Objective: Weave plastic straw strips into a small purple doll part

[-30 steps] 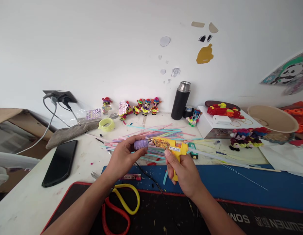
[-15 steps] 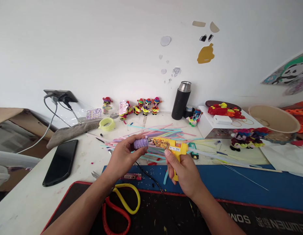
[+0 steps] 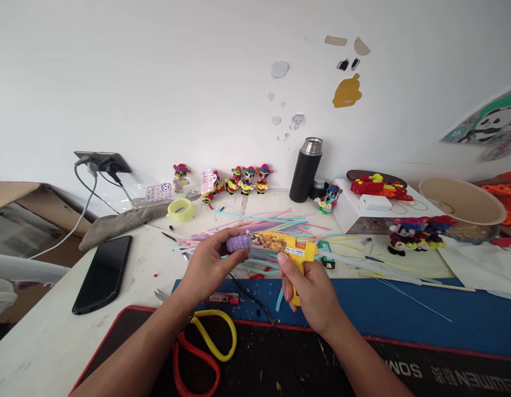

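Between the thumb and fingers of my left hand is a small purple coil of pipe cleaner, lying roughly sideways. My right hand is wrapped round the handle of a yellow hot glue gun, its front crusted with coloured bits. The gun's nozzle points left and sits right at the coil's end; whether they touch I cannot tell. A pale glue stick runs out of the gun's back. Beneath my hands lie several pastel pipe cleaners.
Scissors with red and yellow handles lie on the black mat near my left forearm. A phone rests at the left. Several pipe-cleaner figures and a black thermos stand along the wall. A white box is at right.
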A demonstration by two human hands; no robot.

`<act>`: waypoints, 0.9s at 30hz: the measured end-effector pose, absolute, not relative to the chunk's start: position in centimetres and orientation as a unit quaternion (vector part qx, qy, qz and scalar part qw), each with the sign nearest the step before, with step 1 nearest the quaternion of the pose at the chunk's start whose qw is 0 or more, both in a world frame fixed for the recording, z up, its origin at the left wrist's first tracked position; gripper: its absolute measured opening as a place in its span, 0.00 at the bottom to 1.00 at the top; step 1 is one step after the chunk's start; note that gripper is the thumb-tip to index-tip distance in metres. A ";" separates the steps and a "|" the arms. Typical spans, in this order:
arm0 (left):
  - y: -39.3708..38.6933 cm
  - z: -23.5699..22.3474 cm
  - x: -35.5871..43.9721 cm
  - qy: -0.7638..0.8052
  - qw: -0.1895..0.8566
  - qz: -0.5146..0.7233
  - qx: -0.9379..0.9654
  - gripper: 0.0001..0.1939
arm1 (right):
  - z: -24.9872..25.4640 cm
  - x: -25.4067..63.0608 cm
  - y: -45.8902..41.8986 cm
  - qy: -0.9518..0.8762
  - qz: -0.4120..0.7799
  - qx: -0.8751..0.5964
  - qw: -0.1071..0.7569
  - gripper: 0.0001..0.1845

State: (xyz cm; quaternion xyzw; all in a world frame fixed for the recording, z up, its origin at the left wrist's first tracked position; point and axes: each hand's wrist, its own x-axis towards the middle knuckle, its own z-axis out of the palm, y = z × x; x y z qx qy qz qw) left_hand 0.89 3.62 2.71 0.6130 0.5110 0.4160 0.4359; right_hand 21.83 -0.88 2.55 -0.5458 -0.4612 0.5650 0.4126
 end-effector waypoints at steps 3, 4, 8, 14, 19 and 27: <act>3.6 2.5 0.8 0.513 0.423 0.409 0.626 0.21 | 2.6 21.8 -0.9 -0.463 0.561 -0.546 0.415 0.37; 3.6 2.5 0.8 0.513 0.419 0.407 0.629 0.21 | 2.6 21.8 -0.9 -0.462 0.562 -0.546 0.415 0.37; 3.5 2.6 1.0 0.510 0.409 0.401 0.641 0.21 | 2.5 21.9 -0.8 -0.461 0.562 -0.543 0.420 0.36; 3.5 2.8 1.5 0.515 0.418 0.387 0.641 0.21 | 2.7 22.2 -0.8 -0.457 0.558 -0.509 0.470 0.33; 3.3 3.5 1.5 0.498 0.439 0.415 0.622 0.21 | 2.4 22.1 -0.4 -0.457 0.549 -0.503 0.486 0.33; 3.9 4.0 0.7 0.462 0.487 0.460 0.581 0.24 | 1.7 23.6 -2.6 -0.406 0.545 -0.516 0.520 0.34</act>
